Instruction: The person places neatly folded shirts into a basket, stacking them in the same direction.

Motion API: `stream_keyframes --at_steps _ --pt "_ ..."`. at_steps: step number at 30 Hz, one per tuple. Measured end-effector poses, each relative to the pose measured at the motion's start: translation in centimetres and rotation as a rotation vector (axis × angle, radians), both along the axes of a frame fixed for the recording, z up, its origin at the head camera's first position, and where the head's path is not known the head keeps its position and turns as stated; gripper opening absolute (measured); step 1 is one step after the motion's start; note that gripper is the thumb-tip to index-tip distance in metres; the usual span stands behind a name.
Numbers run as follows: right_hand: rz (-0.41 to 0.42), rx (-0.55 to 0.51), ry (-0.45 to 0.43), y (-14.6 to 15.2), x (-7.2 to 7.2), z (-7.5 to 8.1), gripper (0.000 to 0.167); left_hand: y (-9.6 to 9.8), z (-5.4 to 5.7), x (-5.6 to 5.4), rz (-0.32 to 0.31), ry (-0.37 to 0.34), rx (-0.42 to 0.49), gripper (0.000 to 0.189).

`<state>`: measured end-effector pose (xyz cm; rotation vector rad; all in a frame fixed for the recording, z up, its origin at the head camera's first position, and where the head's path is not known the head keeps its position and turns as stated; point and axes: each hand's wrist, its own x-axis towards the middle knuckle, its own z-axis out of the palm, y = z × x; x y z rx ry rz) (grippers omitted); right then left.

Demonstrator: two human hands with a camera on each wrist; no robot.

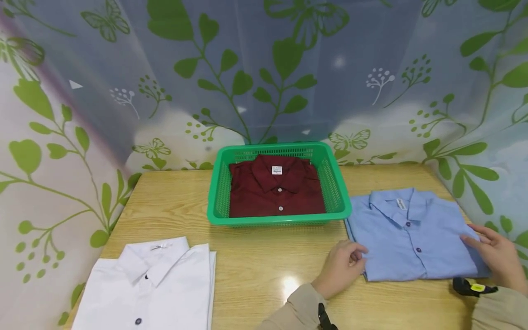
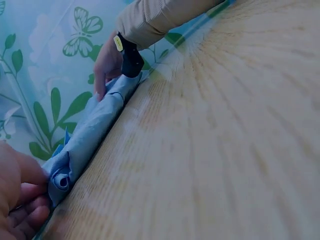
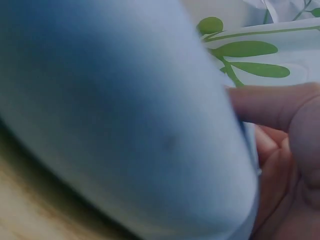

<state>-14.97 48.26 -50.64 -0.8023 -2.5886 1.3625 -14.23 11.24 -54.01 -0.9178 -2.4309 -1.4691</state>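
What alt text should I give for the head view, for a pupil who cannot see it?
A person's left hand and right hand grip opposite sides of a folded light-blue shirt on a wooden table. A green basket to its left holds a folded dark red shirt; a folded white shirt lies at the picture's lower left.

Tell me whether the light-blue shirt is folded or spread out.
Folded. The light-blue shirt forms a compact block, collar facing up, no sleeves spread out; layers show at its edge by the left hand.
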Motion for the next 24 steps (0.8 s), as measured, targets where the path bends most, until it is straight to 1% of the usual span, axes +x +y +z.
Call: stream_keyframes --at_steps 1,3,4,5,6,8,11,14,16,18,20,22,23,24 --pt "-0.018 -0.051 0.046 0.0 0.1 0.0 0.057 0.0 0.0 0.0 -0.002 0.007 0.017 0.016" --pt "-0.049 -0.118 0.130 -0.2 0.2 0.1 0.042 0.0 0.0 0.1 -0.001 0.009 0.051 0.016" --pt "-0.068 -0.144 0.166 -0.4 0.3 0.2 0.037 0.0 0.0 0.1 0.001 0.002 0.072 0.016" --pt "-0.083 -0.164 0.200 -0.5 0.3 0.3 0.035 0.1 0.1 0.1 0.001 -0.013 0.093 0.016" --pt "-0.093 -0.157 0.219 -0.8 0.2 0.5 0.032 0.1 0.1 0.1 0.010 -0.024 0.104 0.017" --pt "-0.131 -0.134 0.231 -1.3 0.2 0.9 0.031 0.2 0.2 0.2 0.021 -0.064 0.139 0.019" --pt "-0.201 -0.125 0.258 -2.0 0.0 1.4 0.035 0.3 0.3 0.3 0.014 -0.140 0.210 0.020" --pt "-0.247 -0.148 0.308 -2.5 -0.3 1.7 0.038 0.4 0.3 0.1 0.019 -0.174 0.263 0.020" --pt "-0.229 -0.158 0.316 -2.5 -0.5 1.6 0.037 0.4 0.3 -0.1 0.042 -0.173 0.274 0.020" --pt "-0.191 -0.168 0.303 -2.4 -0.5 1.3 0.033 0.4 0.3 -0.3 0.066 -0.179 0.284 0.019" --pt "-0.136 -0.169 0.262 -2.2 -0.5 0.7 0.029 0.4 0.2 -0.4 0.100 -0.187 0.279 0.017" --pt "-0.103 -0.185 0.234 -2.1 -0.5 0.0 0.025 0.3 0.2 -0.4 0.134 -0.192 0.255 0.017" --pt "-0.097 -0.202 0.228 -2.0 -0.5 -0.3 0.023 0.4 0.2 -0.4 0.153 -0.182 0.227 0.018" --pt "-0.091 -0.208 0.219 -1.9 -0.5 -0.6 0.023 0.4 0.1 -0.4 0.178 -0.157 0.189 0.020"
